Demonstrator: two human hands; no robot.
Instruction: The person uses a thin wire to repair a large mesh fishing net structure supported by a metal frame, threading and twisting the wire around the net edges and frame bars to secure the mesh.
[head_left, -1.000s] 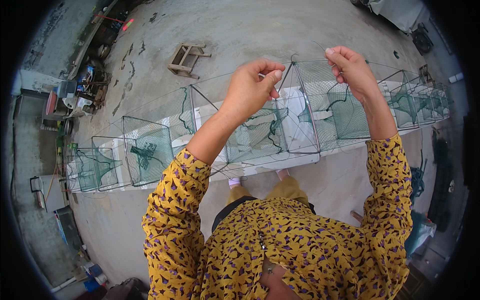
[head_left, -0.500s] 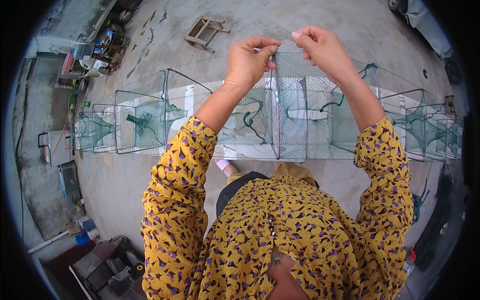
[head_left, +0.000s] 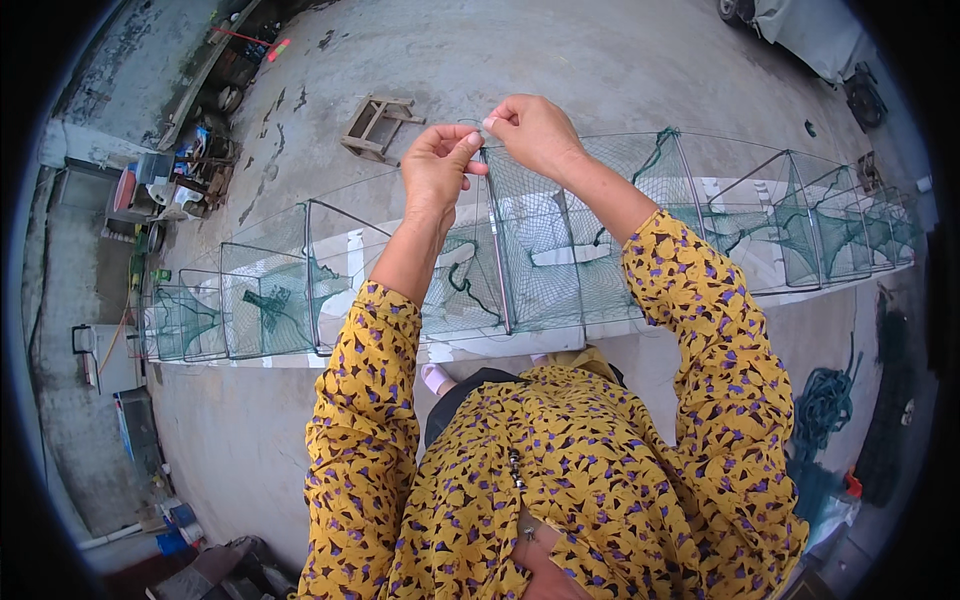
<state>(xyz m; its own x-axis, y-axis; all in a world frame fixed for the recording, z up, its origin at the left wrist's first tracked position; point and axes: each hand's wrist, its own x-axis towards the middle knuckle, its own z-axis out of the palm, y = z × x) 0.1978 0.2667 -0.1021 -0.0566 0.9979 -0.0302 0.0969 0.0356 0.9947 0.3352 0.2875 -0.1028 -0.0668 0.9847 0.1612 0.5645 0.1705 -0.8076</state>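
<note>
A long collapsible fishing trap (head_left: 540, 240) of green mesh over dark metal frames stretches from left to right in front of me. My left hand (head_left: 438, 172) is closed in a pinch at the upper far corner of a middle frame (head_left: 497, 250). Close beside it, my right hand (head_left: 535, 135) has thumb and forefinger pressed together on a thin thread, barely visible near the fingertips. The two hands' fingertips almost touch. What exactly lies between the left fingers is partly hidden.
Beneath the trap is a pale, patchy surface. A small wooden stool (head_left: 378, 128) stands beyond it on the concrete floor. Clutter and a white box (head_left: 108, 352) line the left wall. Bundled green netting (head_left: 825, 405) lies at right; a covered vehicle (head_left: 810, 35) is at far right.
My right hand has come closer to the left, from apart with the thread stretched out to nearly touching. The view has shifted, so the trap and stool appear lower and farther left.
</note>
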